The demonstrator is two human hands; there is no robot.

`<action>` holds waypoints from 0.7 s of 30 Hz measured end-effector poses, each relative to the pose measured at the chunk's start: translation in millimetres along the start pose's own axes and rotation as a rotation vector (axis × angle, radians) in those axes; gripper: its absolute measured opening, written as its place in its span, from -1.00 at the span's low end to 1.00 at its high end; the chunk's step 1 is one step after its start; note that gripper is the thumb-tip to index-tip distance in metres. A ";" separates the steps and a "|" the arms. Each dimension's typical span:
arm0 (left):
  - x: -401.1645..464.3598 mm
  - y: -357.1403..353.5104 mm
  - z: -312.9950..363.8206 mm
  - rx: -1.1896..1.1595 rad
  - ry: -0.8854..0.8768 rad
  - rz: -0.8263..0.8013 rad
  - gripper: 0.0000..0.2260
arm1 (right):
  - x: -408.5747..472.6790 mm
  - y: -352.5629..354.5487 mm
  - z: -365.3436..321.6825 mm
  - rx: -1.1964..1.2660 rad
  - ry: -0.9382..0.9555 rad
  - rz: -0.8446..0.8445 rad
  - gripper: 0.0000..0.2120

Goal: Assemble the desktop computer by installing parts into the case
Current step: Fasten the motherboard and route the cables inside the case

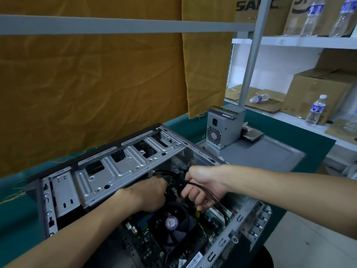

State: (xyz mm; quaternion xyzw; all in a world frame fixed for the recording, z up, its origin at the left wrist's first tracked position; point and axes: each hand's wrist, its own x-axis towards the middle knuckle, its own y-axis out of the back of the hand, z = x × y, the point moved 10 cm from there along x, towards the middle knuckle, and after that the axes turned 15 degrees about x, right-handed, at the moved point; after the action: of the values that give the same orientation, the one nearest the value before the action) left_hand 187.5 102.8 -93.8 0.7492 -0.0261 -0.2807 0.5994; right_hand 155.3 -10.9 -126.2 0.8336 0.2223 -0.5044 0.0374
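Note:
An open grey computer case [108, 171] lies on its side on the green table. Inside sits the motherboard [146, 240] with a black CPU fan [173, 223] carrying a purple label. My left hand [148, 194] reaches into the case above the fan, its fingertips hidden among the cables. My right hand [201, 188] is curled around a bundle of black cables [210, 196] that loops out over the board. A grey power supply [222, 128] stands upright on the table beyond the case.
The case's grey side panel [270, 153] lies flat at the right, with a hard drive [253, 135] behind the power supply. An orange cloth [92, 84] hangs behind the table. White shelves at the right hold cardboard boxes [316, 91] and water bottles [316, 111].

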 end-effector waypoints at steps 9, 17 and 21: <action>-5.3 8.3 16.9 -0.060 -0.118 0.125 -0.32 | -26.6 18.3 -24.1 -0.551 0.298 0.389 -0.74; -19.3 49.5 29.9 -0.149 -0.203 0.409 -0.88 | -106.4 -7.1 -75.4 -1.267 0.855 0.699 -0.79; -21.9 64.0 31.0 -0.252 -0.219 0.530 -0.96 | -120.3 -2.4 -83.6 -1.228 1.017 0.711 -0.85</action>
State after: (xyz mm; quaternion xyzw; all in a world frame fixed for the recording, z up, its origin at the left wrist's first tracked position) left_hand 174.1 65.7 -30.7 0.6016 -0.2498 -0.1947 0.7333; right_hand 176.0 -24.8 18.1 0.8098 0.1713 0.1796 0.5316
